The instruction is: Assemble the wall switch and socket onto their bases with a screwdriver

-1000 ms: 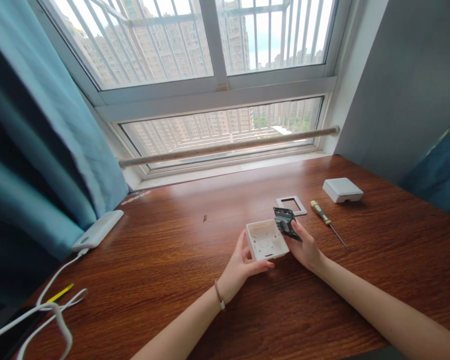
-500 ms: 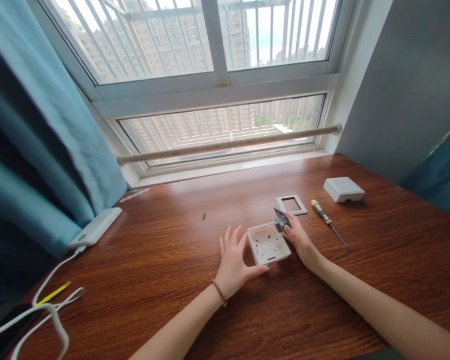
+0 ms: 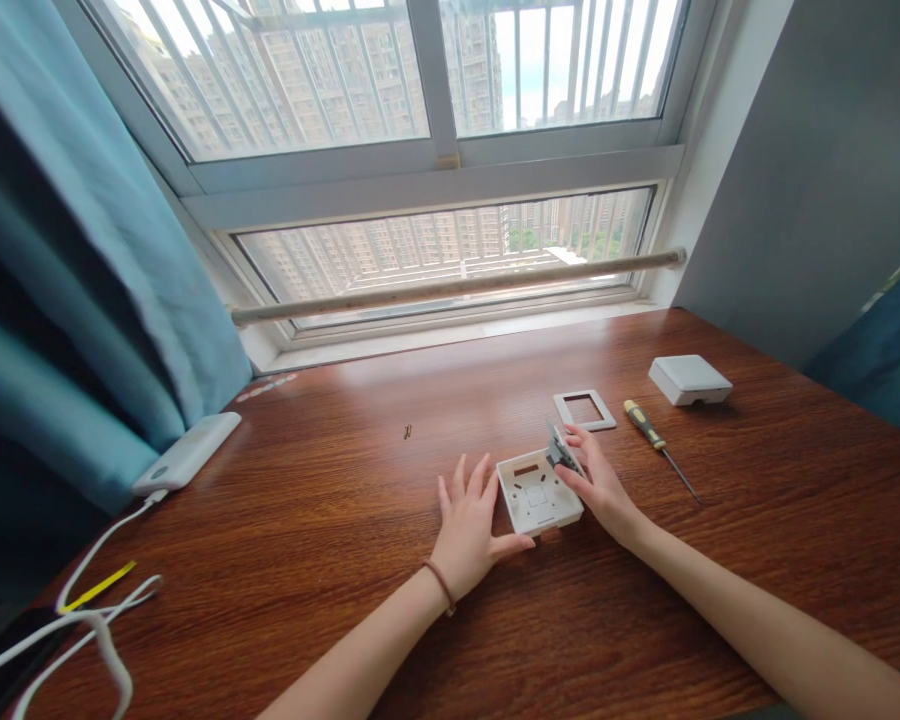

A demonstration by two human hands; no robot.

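Head view: right hand (image 3: pixel 604 492) gripped a small panel (image 3: pixel 568 458), tilted at the right side of the open box (image 3: pixel 531 512). Left hand (image 3: pixel 463 525) spread, unclenched, beside the box on the desk (image 3: pixel 330 490); contact unclear. Judged: good handling needed the box braced and the panel pinched by its edges. Frame (image 3: pixel 606 417) and screwdriver (image 3: pixel 643 426) lay beyond.

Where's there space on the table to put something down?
Bare wood lies between the white device and the tiny brown pieces. There's more right of the screwdriver, beyond the right arm. It's crowded around the open white box: left hand, right hand, grey piece and white frame bunch there.
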